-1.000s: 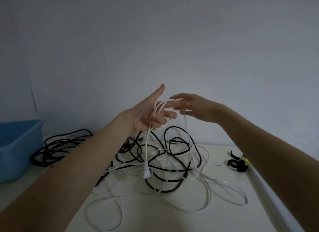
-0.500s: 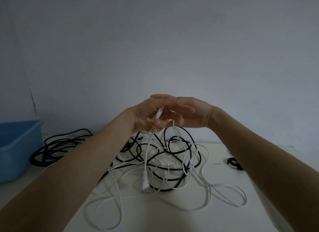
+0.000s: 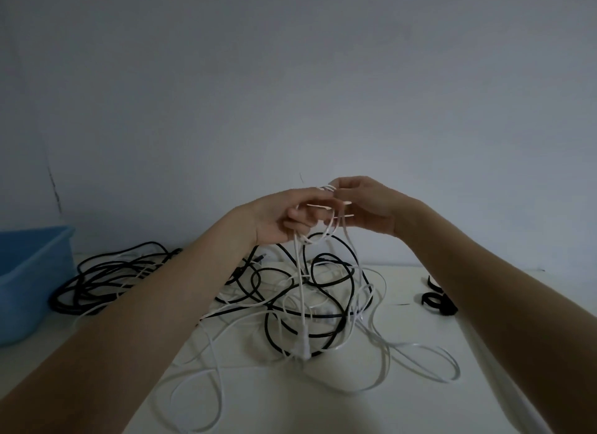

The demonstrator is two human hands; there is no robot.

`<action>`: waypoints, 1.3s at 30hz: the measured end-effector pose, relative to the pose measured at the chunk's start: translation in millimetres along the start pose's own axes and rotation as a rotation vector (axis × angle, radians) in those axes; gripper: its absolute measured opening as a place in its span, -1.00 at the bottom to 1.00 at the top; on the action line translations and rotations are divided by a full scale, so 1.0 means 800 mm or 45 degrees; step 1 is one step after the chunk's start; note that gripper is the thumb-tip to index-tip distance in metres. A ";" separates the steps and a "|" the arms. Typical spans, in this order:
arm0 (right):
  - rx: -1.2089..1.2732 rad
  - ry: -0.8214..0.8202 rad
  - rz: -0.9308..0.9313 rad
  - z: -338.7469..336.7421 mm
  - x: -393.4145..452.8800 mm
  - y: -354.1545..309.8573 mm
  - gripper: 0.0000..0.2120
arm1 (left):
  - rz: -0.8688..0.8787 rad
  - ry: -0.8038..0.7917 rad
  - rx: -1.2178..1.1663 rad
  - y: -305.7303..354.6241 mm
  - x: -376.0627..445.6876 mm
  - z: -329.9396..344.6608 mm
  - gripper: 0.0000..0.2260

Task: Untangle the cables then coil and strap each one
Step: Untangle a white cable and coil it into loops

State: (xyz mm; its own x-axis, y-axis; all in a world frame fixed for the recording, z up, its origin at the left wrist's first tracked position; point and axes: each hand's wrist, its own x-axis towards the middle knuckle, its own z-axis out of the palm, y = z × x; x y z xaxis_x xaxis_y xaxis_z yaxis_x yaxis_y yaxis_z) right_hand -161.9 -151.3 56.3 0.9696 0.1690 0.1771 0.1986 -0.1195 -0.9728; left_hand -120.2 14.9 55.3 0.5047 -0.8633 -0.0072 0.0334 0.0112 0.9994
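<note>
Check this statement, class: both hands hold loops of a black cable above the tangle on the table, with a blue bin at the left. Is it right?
One detail is wrong. In the head view the left hand and right hand hold loops of the white cable, not a black one. The black cable lies in the tangle on the table; the blue bin is at the left.

Both hands meet above the table (image 3: 323, 411), raised against a plain grey wall (image 3: 290, 78). The left hand (image 3: 284, 217) has its fingers curled round loops of the white cable (image 3: 300, 291), and the right hand (image 3: 365, 204) pinches the same loops at their top. One strand hangs straight down to a white plug (image 3: 304, 349) just above the table. Beneath lies a tangle of black cables (image 3: 323, 285) and more white loops (which strand belongs to which cannot be told). Another black bundle (image 3: 106, 272) lies beside a blue bin (image 3: 32, 272) at the left; black straps (image 3: 436, 299) lie at the right.
</note>
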 end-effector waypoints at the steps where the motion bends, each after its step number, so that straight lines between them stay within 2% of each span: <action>1: -0.012 0.140 -0.019 0.000 0.002 0.002 -0.88 | 0.012 0.072 -0.087 -0.003 0.003 -0.002 -0.82; 4: 0.061 0.442 -0.125 0.010 0.015 0.007 -0.81 | 0.059 0.164 -0.150 -0.008 0.008 0.006 -0.84; 7: 0.046 0.548 -0.170 0.016 0.024 0.003 -0.81 | 0.159 0.258 -0.095 -0.004 0.009 0.007 -0.79; 10: -0.102 0.449 -0.100 0.020 0.021 0.001 -0.88 | 0.294 0.380 -0.139 0.014 0.006 -0.006 -0.74; 12: -0.095 0.387 -0.044 0.029 0.021 0.010 -0.85 | 0.357 0.438 -0.171 0.024 0.008 -0.008 -0.73; 14: 0.034 0.370 0.016 0.035 0.022 0.019 -0.85 | 0.370 0.452 -0.183 0.028 0.013 -0.006 -0.72; 17: 0.410 0.316 0.043 0.026 0.017 0.019 -0.92 | 0.333 0.434 -0.186 0.024 0.015 -0.011 -0.69; 21: 0.655 0.191 -0.066 0.019 0.013 0.005 -0.80 | 0.299 0.475 -0.212 0.010 0.010 -0.019 -0.63; 24: 0.697 0.163 -0.105 0.022 0.009 -0.002 -0.78 | 0.254 0.389 -0.300 0.011 0.007 -0.014 -0.58; 27: 0.785 0.141 -0.123 0.017 0.011 0.005 -0.78 | 0.259 0.207 -0.377 0.022 -0.001 -0.001 -0.52; 31: 0.587 0.105 -0.069 0.020 0.021 0.020 -0.79 | 0.350 -0.017 -0.311 0.023 0.000 0.038 -0.70; 34: 0.401 0.096 -0.049 0.024 0.014 0.018 -0.55 | 0.385 -0.046 -0.353 0.021 0.005 0.043 -0.65; 37: 0.399 0.051 -0.011 0.023 0.001 0.016 -0.69 | 0.376 0.012 -0.375 0.025 0.008 0.042 -0.68; 39: 0.254 0.033 0.073 0.025 -0.006 0.025 -0.80 | 0.413 0.178 -0.244 0.033 0.012 0.035 -0.73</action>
State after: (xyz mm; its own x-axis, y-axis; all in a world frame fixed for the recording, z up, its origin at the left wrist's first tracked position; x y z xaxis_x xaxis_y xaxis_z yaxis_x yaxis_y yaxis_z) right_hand -165.9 -135.3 33.1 0.9823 0.1422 0.1223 0.1134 0.0685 -0.9912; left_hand -138.5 -7.4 82.7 0.6275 -0.7225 0.2900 0.0068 0.3776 0.9260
